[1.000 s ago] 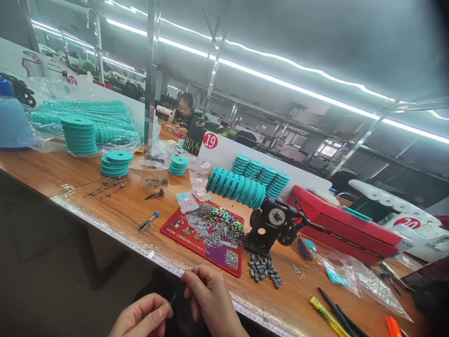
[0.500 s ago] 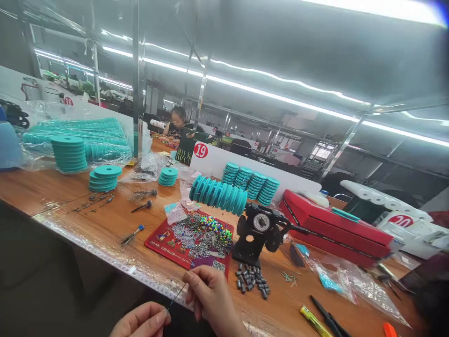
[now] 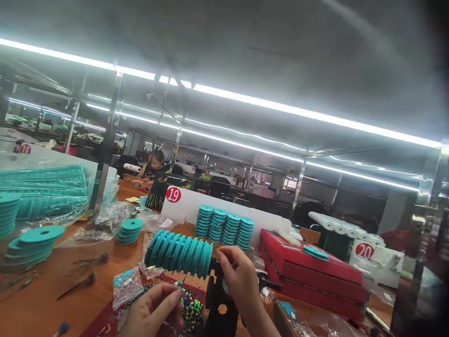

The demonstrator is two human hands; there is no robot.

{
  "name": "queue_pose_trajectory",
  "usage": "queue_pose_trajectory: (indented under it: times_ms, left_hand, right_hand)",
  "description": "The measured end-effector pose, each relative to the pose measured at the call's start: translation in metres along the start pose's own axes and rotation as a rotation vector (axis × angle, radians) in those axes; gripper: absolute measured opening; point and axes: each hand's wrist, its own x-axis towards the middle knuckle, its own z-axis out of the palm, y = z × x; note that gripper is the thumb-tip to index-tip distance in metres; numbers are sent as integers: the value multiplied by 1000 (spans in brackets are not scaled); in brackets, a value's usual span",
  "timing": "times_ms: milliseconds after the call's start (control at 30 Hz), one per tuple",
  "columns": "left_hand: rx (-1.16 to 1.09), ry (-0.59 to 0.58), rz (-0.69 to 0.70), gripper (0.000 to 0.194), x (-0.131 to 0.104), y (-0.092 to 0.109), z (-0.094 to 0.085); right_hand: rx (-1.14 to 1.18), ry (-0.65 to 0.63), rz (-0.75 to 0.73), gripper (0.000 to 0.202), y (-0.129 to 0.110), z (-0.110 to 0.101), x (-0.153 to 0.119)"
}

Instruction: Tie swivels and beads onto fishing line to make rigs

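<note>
My left hand (image 3: pixel 156 310) is pinched closed below the row of teal foam spools (image 3: pixel 179 255); whatever it holds is too thin to make out. Beside the right end of that row, my right hand (image 3: pixel 238 276) has thumb and fingertips together, and its contents are too small to tell. The spools sit side by side on a black winding machine (image 3: pixel 221 306), which my right hand partly hides. Colourful beads (image 3: pixel 192 306) lie beneath the spools, next to my left hand.
Stacked teal spools (image 3: pixel 219 224) stand behind the machine. A red box (image 3: pixel 312 274) is on the right. More loose spools (image 3: pixel 129 231), bagged teal spools (image 3: pixel 45 187) and thin wire bundles are on the left. A person (image 3: pixel 154 164) sits farther back.
Both hands have risen from the table's front edge to the machine, my right hand now beside the spool row. The view has tilted up and come closer to the spools.
</note>
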Motion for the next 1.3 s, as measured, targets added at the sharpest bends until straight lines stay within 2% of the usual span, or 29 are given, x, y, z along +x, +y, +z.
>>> queue_pose_trajectory:
  times_ms: [133, 267, 433, 633, 933, 1300]
  left_hand:
    - [-1, -23, -1, 32, 19, 7, 39]
    - [-31, -1, 5, 19, 30, -4, 54]
    - [-52, 41, 23, 10, 31, -17, 51]
    - [-89, 66, 32, 15, 35, -23, 47]
    - [-102, 87, 46, 12, 33, -24, 51]
    - [-100, 103, 29, 8, 32, -24, 51]
  right_hand:
    - [-28, -48, -17, 19, 25, 5, 30]
    - [-10, -117, -43, 18, 34, 13, 40]
    - [-11, -133, -110, 16, 36, 17, 40]
    - [-52, -94, -147, 14, 32, 17, 33]
    - [-151, -91, -182, 15, 26, 15, 34]
    - [-167, -185, -142, 17, 29, 4, 43]
